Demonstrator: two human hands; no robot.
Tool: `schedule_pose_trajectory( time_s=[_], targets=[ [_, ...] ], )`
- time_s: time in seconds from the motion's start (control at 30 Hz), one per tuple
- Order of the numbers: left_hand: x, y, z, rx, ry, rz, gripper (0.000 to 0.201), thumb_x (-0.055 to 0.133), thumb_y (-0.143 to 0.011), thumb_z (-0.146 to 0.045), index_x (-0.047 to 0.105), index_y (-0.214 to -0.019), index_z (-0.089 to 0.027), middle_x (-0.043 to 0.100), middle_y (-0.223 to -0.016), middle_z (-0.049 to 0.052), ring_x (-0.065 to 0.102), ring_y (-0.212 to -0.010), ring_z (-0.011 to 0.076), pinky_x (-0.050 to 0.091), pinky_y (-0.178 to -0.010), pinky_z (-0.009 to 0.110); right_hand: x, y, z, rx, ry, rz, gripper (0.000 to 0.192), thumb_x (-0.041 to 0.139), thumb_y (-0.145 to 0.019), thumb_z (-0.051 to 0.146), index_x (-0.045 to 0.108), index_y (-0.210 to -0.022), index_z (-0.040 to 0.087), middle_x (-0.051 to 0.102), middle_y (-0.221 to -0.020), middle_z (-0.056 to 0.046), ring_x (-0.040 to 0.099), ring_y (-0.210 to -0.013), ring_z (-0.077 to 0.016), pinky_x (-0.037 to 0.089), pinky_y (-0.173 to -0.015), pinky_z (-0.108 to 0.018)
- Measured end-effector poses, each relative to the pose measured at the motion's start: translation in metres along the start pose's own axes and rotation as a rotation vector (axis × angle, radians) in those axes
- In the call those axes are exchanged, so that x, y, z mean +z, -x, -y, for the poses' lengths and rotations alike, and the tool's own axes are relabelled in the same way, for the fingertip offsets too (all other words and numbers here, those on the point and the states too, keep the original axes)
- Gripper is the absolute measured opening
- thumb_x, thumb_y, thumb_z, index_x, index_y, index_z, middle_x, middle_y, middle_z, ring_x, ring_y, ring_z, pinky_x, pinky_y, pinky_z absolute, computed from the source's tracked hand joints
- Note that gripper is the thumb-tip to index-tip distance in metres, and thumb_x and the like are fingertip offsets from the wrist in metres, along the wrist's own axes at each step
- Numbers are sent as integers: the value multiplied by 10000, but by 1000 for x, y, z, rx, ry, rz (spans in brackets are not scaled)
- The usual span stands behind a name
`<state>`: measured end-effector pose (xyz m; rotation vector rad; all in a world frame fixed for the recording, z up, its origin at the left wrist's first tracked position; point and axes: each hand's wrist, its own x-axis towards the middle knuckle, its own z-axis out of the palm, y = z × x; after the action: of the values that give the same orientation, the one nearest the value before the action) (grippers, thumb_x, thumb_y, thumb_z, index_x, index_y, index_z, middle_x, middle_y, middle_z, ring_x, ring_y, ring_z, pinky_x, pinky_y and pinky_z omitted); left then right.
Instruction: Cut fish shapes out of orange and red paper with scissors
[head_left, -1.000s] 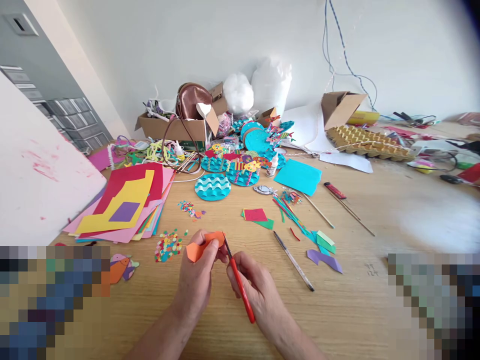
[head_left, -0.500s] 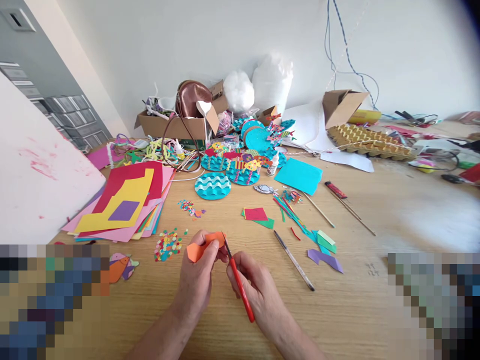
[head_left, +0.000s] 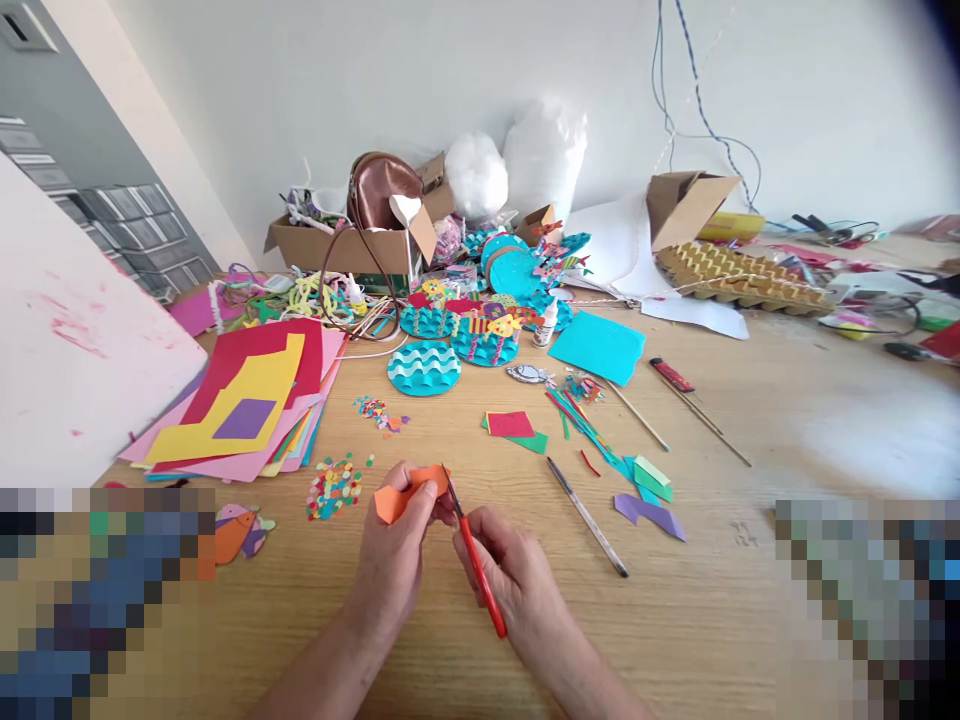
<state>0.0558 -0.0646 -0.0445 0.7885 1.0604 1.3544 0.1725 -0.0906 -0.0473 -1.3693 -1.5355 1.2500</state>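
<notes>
Paper stack (head_left: 247, 405) left of confetti pile (head_left: 334, 488); pen (head_left: 586, 517) right.

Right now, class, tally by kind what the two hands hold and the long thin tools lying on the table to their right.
orange paper piece, in the left hand: 1
red-handled scissors, in the right hand: 1
pen: 1
wooden sticks: 2
red craft knife: 1
Total: 6

A wooden table (head_left: 750, 620) bears a stack of coloured sheets (head_left: 247, 405) at left; confetti (head_left: 334, 488) and a paper fish (head_left: 236, 530) lie near it; blue wave discs (head_left: 424, 367), a teal sheet (head_left: 598, 347), a glue bottle (head_left: 548, 325), a pen (head_left: 587, 518), sticks (head_left: 701, 420) and paper scraps (head_left: 649, 500) spread across the middle; cardboard boxes (head_left: 345, 250) and an egg tray (head_left: 739, 280) stand behind.
</notes>
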Motion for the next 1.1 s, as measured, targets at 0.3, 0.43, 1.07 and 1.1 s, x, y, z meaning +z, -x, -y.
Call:
schedule_pose_trajectory(
  time_s=[0.3, 0.43, 1.07, 1.1],
  targets=[
    [-5, -1, 2, -21, -49, -17, 74, 591, -725, -211, 560, -687, -156, 567, -605, -28, 509, -565, 97, 443, -578, 222, 0, 1, -4, 16, 65, -9, 325, 402, -844, 376, 359, -578, 196, 330, -517, 55, 297, -493, -92, 230, -452, -211],
    [-11, -2, -2, -39, -38, -34, 98, 621, -713, -222, 544, -706, -160, 577, -617, -25, 527, -582, 100, 437, -550, 210, -1, 0, -6, 48, 94, 5, 308, 404, -846, 370, 390, -598, 188, 350, -528, 52, 315, -507, -96, 242, -466, -212],
    [-10, -5, -9, -44, 55, -67, 218, 663, -669, -220, 497, -806, -183, 568, -558, -56, 510, -501, 90, 398, -472, 203, -12, 4, -5, 120, 82, 185, 280, 357, -865, 357, 384, -636, 199, 391, -557, 44, 417, -534, -114, 291, -497, -214],
    [-10, -5, -10, -40, 55, -70, 208, 664, -669, -224, 502, -790, -179, 566, -564, -53, 510, -506, 90, 397, -475, 204, -12, 5, -6, 109, 188, 157, 277, 358, -866, 356, 395, -642, 198, 419, -560, 37, 426, -530, -119, 282, -497, -221]
  ],
)
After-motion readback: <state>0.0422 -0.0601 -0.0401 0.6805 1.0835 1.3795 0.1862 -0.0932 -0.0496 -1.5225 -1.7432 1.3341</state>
